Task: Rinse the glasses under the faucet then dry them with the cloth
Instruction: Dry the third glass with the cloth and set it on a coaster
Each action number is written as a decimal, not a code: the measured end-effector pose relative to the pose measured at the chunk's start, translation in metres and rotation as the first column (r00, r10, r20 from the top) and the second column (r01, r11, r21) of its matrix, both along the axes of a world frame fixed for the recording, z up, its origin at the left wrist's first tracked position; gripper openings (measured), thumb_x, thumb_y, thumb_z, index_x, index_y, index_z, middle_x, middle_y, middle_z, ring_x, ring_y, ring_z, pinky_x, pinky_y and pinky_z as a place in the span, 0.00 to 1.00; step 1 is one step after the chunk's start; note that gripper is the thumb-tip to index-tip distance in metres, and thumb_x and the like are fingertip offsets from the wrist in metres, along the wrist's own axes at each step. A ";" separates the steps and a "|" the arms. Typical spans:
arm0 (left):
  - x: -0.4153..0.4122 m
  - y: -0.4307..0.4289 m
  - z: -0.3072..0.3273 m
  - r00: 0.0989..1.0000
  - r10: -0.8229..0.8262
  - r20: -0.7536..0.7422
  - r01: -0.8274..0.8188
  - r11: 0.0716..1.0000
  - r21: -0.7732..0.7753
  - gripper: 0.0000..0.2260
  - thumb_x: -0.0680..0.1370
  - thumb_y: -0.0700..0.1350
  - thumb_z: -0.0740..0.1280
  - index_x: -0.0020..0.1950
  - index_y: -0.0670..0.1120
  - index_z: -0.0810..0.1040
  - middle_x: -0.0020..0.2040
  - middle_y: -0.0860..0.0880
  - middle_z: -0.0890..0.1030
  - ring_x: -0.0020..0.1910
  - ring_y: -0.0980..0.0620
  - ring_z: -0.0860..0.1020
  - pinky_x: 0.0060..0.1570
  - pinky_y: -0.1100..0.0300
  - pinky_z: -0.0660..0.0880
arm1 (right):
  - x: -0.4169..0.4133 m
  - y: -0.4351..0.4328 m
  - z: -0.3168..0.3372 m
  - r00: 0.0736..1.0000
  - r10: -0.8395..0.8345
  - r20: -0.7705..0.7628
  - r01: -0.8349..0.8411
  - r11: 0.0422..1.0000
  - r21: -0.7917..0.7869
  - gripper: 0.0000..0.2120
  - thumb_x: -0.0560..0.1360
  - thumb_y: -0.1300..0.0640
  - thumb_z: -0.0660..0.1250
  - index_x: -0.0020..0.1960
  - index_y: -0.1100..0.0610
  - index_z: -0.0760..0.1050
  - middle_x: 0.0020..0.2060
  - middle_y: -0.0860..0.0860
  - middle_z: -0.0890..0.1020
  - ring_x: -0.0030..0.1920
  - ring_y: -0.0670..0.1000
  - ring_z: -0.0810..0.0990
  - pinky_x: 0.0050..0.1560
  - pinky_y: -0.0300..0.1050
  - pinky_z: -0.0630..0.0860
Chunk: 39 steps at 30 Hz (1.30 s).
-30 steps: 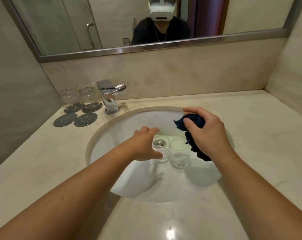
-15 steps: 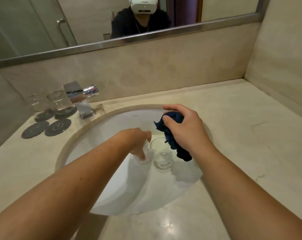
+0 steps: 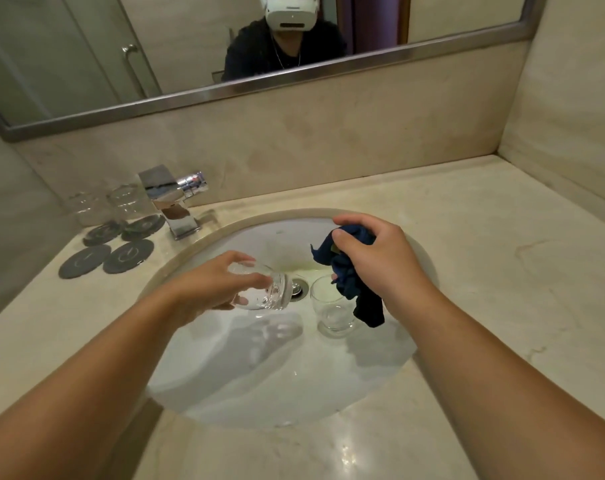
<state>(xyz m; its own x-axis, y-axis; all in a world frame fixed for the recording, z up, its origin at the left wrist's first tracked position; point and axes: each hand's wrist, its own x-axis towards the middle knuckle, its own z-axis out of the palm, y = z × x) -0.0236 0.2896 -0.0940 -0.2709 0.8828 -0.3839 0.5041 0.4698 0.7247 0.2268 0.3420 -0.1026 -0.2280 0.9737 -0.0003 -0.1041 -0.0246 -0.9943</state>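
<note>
**Tilted glass (image 3: 263, 289) ready for drying**

The left hand (image 3: 211, 289) gripped the glass, tipped sideways over the sink's (image 3: 259, 393) middle. The right hand (image 3: 377, 265) clutched the cloth (image 3: 349, 271) above a second glass (image 3: 332, 306) standing upright there. Drying probably wanted a firm hold and the cloth twisted inside.

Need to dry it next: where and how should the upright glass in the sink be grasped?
Wrap the side wall of the upright glass, just below the rim, coming from its left: it stands mouth-up, that side is bare, and the cloth hangs at its right side.
</note>
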 end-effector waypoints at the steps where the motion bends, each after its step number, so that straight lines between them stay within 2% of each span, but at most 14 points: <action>1: 0.003 -0.009 0.002 0.991 0.053 0.119 -0.056 0.998 0.026 0.25 0.71 0.56 0.81 0.65 0.53 0.79 0.59 0.44 0.83 0.52 0.46 0.86 0.56 0.52 0.79 | -0.001 -0.001 0.000 0.999 0.011 -0.047 -0.013 0.999 -0.036 0.08 0.83 0.61 0.68 0.60 0.53 0.81 0.31 0.54 0.82 0.32 0.58 0.78 0.35 0.55 0.77; 5: 0.026 -0.035 0.006 0.851 0.188 0.490 -0.249 0.966 0.062 0.31 0.64 0.60 0.78 0.65 0.51 0.81 0.56 0.43 0.84 0.50 0.44 0.85 0.55 0.52 0.81 | -0.007 -0.004 -0.003 0.985 0.025 -0.173 -0.047 0.991 -0.122 0.06 0.83 0.58 0.70 0.51 0.53 0.85 0.36 0.57 0.83 0.35 0.59 0.80 0.44 0.59 0.79; 8: 0.044 -0.043 0.003 0.780 0.173 0.602 -0.263 0.962 0.065 0.31 0.66 0.62 0.77 0.65 0.49 0.80 0.48 0.46 0.89 0.48 0.47 0.86 0.55 0.51 0.81 | -0.011 -0.006 -0.005 0.980 0.074 -0.182 -0.103 0.982 -0.157 0.08 0.83 0.54 0.70 0.49 0.56 0.87 0.40 0.59 0.84 0.37 0.60 0.81 0.45 0.59 0.80; 12: 0.051 -0.044 -0.007 0.897 0.033 0.440 -0.130 0.972 0.194 0.36 0.68 0.67 0.82 0.67 0.48 0.78 0.52 0.49 0.90 0.52 0.48 0.85 0.62 0.49 0.79 | -0.009 -0.008 -0.003 0.973 0.126 -0.194 -0.155 0.977 -0.146 0.13 0.84 0.55 0.69 0.44 0.58 0.87 0.34 0.61 0.79 0.33 0.59 0.76 0.39 0.54 0.74; 14: 0.048 -0.045 -0.009 0.959 -0.041 0.282 -0.033 0.967 0.254 0.37 0.62 0.68 0.82 0.68 0.57 0.78 0.53 0.51 0.89 0.55 0.47 0.86 0.63 0.49 0.79 | -0.008 -0.012 -0.002 0.973 0.171 -0.155 -0.188 0.977 -0.104 0.13 0.85 0.55 0.68 0.48 0.59 0.87 0.35 0.61 0.77 0.32 0.58 0.74 0.32 0.48 0.73; 18: 0.049 -0.049 -0.009 0.983 -0.145 0.111 0.104 0.944 0.312 0.38 0.63 0.67 0.83 0.71 0.69 0.74 0.56 0.53 0.87 0.52 0.59 0.86 0.56 0.58 0.79 | -0.005 -0.018 0.003 0.966 0.246 -0.078 -0.247 0.969 0.001 0.13 0.86 0.54 0.66 0.56 0.60 0.85 0.34 0.62 0.76 0.29 0.57 0.74 0.28 0.45 0.72; 21: 0.055 -0.052 -0.010 0.978 -0.188 -0.087 0.207 0.912 0.353 0.25 0.66 0.67 0.82 0.59 0.80 0.76 0.54 0.58 0.85 0.51 0.62 0.84 0.53 0.62 0.81 | -0.005 -0.021 0.007 0.964 0.261 -0.039 -0.256 0.961 0.109 0.11 0.85 0.54 0.67 0.55 0.56 0.87 0.34 0.60 0.77 0.33 0.59 0.77 0.34 0.51 0.75; 22: 0.056 -0.052 -0.010 0.972 -0.193 -0.133 0.230 0.901 0.368 0.21 0.68 0.65 0.82 0.55 0.78 0.77 0.53 0.59 0.85 0.51 0.62 0.84 0.50 0.63 0.79 | -0.005 -0.022 0.008 0.968 0.253 -0.010 -0.248 0.957 0.152 0.10 0.85 0.54 0.68 0.55 0.54 0.87 0.35 0.60 0.80 0.34 0.58 0.79 0.38 0.53 0.77; 24: 0.057 -0.052 -0.012 0.971 -0.173 -0.162 0.225 0.892 0.392 0.19 0.69 0.62 0.82 0.56 0.70 0.79 0.54 0.59 0.84 0.51 0.63 0.83 0.50 0.64 0.77 | -0.005 -0.026 0.010 0.969 0.246 0.031 -0.247 0.945 0.216 0.09 0.84 0.54 0.68 0.55 0.52 0.88 0.39 0.63 0.84 0.35 0.58 0.80 0.39 0.54 0.78; 27: 0.053 -0.052 -0.011 0.983 -0.155 -0.099 0.183 0.890 0.417 0.26 0.69 0.62 0.82 0.64 0.63 0.80 0.56 0.58 0.84 0.51 0.61 0.84 0.51 0.61 0.78 | -0.006 -0.032 0.014 0.963 0.268 0.027 -0.266 0.936 0.232 0.09 0.85 0.56 0.68 0.56 0.53 0.87 0.41 0.73 0.79 0.32 0.61 0.74 0.31 0.55 0.74; 29: 0.051 -0.052 -0.011 0.982 -0.175 -0.074 0.190 0.880 0.435 0.31 0.69 0.63 0.83 0.70 0.59 0.80 0.58 0.56 0.85 0.53 0.58 0.85 0.54 0.57 0.81 | -0.005 -0.032 0.015 0.961 0.275 0.009 -0.270 0.935 0.231 0.09 0.85 0.56 0.67 0.57 0.54 0.87 0.36 0.70 0.77 0.31 0.61 0.72 0.30 0.53 0.72; 32: 0.053 -0.054 -0.010 0.977 -0.206 -0.047 0.204 0.864 0.460 0.29 0.69 0.62 0.83 0.68 0.60 0.81 0.59 0.55 0.86 0.54 0.55 0.86 0.57 0.54 0.82 | -0.004 -0.029 0.015 0.967 0.252 0.038 -0.254 0.937 0.238 0.10 0.85 0.57 0.67 0.57 0.54 0.88 0.32 0.60 0.78 0.31 0.58 0.74 0.33 0.52 0.74; 35: 0.053 -0.055 -0.010 0.974 -0.217 -0.063 0.221 0.854 0.472 0.31 0.66 0.66 0.80 0.68 0.61 0.81 0.60 0.54 0.85 0.55 0.53 0.86 0.60 0.49 0.82 | -0.003 -0.030 0.017 0.959 0.282 0.022 -0.279 0.934 0.222 0.12 0.86 0.57 0.65 0.56 0.55 0.88 0.30 0.65 0.71 0.32 0.60 0.72 0.36 0.52 0.73; 39: 0.051 -0.053 -0.010 0.981 -0.157 -0.118 0.195 0.857 0.478 0.42 0.63 0.72 0.77 0.75 0.59 0.78 0.62 0.58 0.82 0.57 0.56 0.85 0.61 0.51 0.82 | -0.003 -0.035 0.021 0.961 0.275 0.010 -0.272 0.942 0.195 0.12 0.86 0.56 0.65 0.55 0.54 0.88 0.31 0.64 0.76 0.32 0.61 0.73 0.35 0.55 0.70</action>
